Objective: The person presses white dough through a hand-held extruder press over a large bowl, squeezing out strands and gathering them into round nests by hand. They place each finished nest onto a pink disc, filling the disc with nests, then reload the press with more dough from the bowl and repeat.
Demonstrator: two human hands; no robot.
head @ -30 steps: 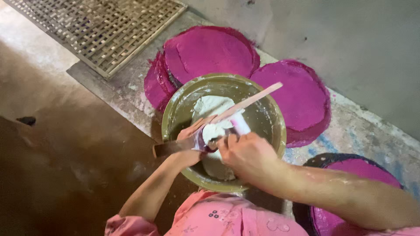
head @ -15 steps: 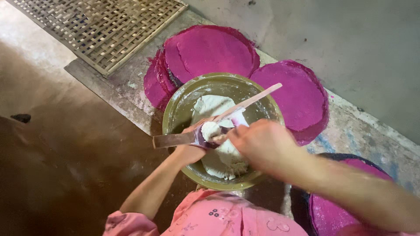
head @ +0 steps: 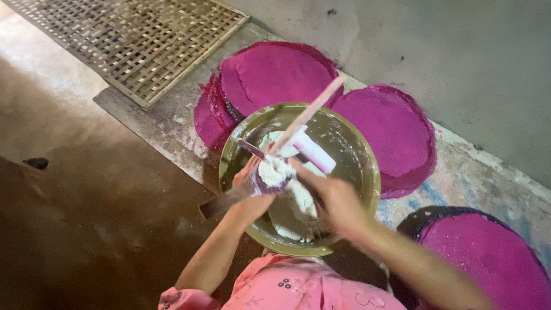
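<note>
A wide olive-green bowl [head: 367, 166] sits on the ground in front of me, smeared inside with white paste [head: 293, 201]. My left hand [head: 252, 195] grips a flat metal blade [head: 221, 204] that carries a lump of the white paste [head: 274, 170]. My right hand [head: 336, 201] reaches over the bowl, and its fingertips pinch that lump. A pale pink stick [head: 313, 109] with a white and pink roller [head: 313, 152] at its end leans in the bowl, untouched by either hand.
Several round magenta sheets lie around the bowl: a stack behind it [head: 275, 74], one to the right [head: 390, 126], one on a dark round tray [head: 488, 252] at lower right. A woven bamboo mat [head: 143, 40] lies at top left. A grey wall [head: 447, 51] stands behind.
My right hand has drawn back to the right off the blade, uncovering the lump of paste on it. The left hand and blade stay in about the same place.
</note>
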